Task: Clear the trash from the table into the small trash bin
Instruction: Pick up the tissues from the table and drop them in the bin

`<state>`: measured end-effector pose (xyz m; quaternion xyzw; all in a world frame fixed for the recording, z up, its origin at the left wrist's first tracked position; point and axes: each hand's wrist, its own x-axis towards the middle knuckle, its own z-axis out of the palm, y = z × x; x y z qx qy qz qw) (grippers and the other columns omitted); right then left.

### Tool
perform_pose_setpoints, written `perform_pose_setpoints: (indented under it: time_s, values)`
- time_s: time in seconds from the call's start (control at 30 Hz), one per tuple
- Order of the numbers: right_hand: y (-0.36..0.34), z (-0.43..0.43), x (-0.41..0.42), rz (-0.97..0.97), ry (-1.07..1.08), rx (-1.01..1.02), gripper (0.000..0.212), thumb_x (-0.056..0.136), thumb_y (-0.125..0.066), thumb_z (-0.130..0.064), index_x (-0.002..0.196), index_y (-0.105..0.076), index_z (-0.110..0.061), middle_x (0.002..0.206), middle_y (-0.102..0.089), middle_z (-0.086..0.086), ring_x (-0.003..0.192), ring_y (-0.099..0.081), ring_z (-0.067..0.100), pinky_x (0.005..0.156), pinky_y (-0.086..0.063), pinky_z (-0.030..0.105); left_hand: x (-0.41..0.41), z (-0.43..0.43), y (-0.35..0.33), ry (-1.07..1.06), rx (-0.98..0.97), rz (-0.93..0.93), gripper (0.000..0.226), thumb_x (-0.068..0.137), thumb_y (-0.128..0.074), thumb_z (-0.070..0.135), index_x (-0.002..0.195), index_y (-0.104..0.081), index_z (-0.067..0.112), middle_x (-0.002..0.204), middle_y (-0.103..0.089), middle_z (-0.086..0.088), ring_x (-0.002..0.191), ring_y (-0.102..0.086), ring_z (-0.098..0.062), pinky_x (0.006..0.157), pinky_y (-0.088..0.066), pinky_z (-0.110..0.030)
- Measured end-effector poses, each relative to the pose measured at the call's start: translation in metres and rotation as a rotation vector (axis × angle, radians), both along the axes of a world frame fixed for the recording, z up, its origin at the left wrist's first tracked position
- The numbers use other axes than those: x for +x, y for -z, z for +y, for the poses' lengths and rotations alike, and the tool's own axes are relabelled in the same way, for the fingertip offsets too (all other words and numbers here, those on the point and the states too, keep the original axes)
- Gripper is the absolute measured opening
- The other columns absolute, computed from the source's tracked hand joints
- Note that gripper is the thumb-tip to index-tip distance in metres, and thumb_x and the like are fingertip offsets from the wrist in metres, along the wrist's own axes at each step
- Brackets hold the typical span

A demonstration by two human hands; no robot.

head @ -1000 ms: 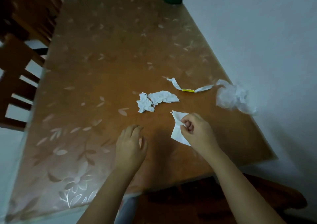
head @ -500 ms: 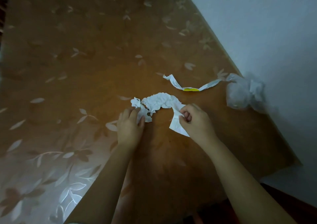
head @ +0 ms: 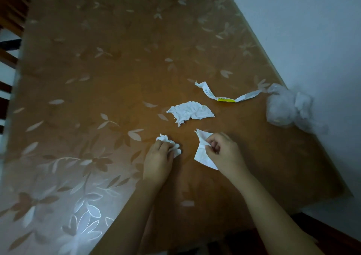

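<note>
Tissue (head: 172, 145) in left hand (head: 157, 164), paper (head: 203, 154) in right hand (head: 224, 153)

Bare forearms, left hand (head: 157, 162), right hand (head: 224, 153).

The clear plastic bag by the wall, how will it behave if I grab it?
The plastic bag looks thin and crumpled, so it probably squashes and hangs floppy. Likely very light; a push may just slide it along the glossy table cover.
</note>
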<state>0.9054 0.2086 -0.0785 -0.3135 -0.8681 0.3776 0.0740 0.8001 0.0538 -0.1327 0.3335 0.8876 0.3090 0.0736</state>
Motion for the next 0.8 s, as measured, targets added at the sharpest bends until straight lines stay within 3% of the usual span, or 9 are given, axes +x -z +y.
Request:
perform_pose_setpoints:
  time_s: [0.17, 0.3, 0.37, 0.47, 0.57, 0.67, 0.8]
  values:
    - [-0.008, -0.017, 0.028, 0.024, -0.04, -0.049, 0.018, 0.079, -0.064, -0.004, 0.074, -0.053, -0.018, 0.069, -0.048, -0.009, 0.058, -0.048, 0.007, 0.052, -0.037, 0.006, 0.047, -0.033, -0.022, -0.042, 0.003, -0.02, 0.015, 0.073, -0.071, 0.0, 0.087, -0.067, 0.004, 0.088, -0.066, -0.014, 0.077, -0.063, -0.03, 0.066, -0.047, -0.029]
    - [-0.023, -0.033, 0.047, 0.044, -0.175, -0.027, 0.019, 0.08, -0.062, -0.005, 0.074, -0.052, -0.021, 0.07, -0.048, -0.009, 0.058, -0.048, 0.008, 0.051, -0.037, 0.014, 0.078, -0.058, -0.05, -0.189, 0.086, -0.041, 0.014, 0.077, -0.068, -0.001, 0.089, -0.066, 0.006, 0.091, -0.066, -0.008, 0.076, -0.061, -0.018, 0.066, -0.036, -0.006]
    - [-0.031, -0.042, 0.053, 0.06, -0.233, -0.016, 0.02, 0.08, -0.062, -0.005, 0.073, -0.052, -0.022, 0.07, -0.048, -0.008, 0.058, -0.047, 0.007, 0.051, -0.037, 0.014, 0.094, -0.073, -0.065, -0.243, 0.091, -0.02, 0.014, 0.075, -0.069, -0.001, 0.087, -0.065, 0.007, 0.087, -0.064, -0.008, 0.073, -0.056, -0.014, 0.06, -0.033, -0.002]
    - [-0.048, -0.06, 0.056, 0.097, -0.313, -0.027, 0.02, 0.08, -0.061, -0.005, 0.074, -0.053, -0.023, 0.072, -0.049, -0.009, 0.059, -0.047, 0.006, 0.052, -0.036, 0.011, 0.118, -0.098, -0.086, -0.299, 0.091, 0.032, 0.015, 0.072, -0.071, -0.002, 0.083, -0.064, 0.006, 0.082, -0.062, -0.008, 0.069, -0.057, -0.018, 0.059, -0.031, -0.007]
    - [-0.066, -0.085, 0.054, 0.145, -0.433, 0.002, 0.022, 0.08, -0.061, -0.005, 0.074, -0.052, -0.024, 0.073, -0.048, -0.011, 0.062, -0.048, 0.007, 0.052, -0.038, 0.014, 0.137, -0.131, -0.105, -0.379, 0.077, 0.088, 0.018, 0.068, -0.074, -0.004, 0.08, -0.064, 0.005, 0.078, -0.061, -0.008, 0.064, -0.052, -0.015, 0.055, -0.032, -0.012]
    - [-0.084, -0.112, 0.049, 0.186, -0.547, 0.031, 0.018, 0.08, -0.059, -0.006, 0.075, -0.053, -0.022, 0.074, -0.048, -0.011, 0.063, -0.049, 0.007, 0.053, -0.041, 0.018, 0.148, -0.165, -0.121, -0.46, 0.046, 0.167, 0.022, 0.064, -0.074, -0.009, 0.078, -0.063, 0.005, 0.077, -0.061, -0.01, 0.062, -0.056, -0.025, 0.054, -0.038, -0.023]
    - [-0.097, -0.152, 0.046, 0.216, -0.653, 0.03, 0.02, 0.078, -0.06, -0.004, 0.073, -0.053, -0.022, 0.074, -0.049, -0.01, 0.064, -0.05, 0.008, 0.056, -0.042, 0.022, 0.161, -0.21, -0.133, -0.597, 0.07, 0.224, 0.023, 0.064, -0.074, -0.01, 0.077, -0.062, 0.004, 0.076, -0.059, -0.009, 0.06, -0.056, -0.026, 0.048, -0.039, -0.025]
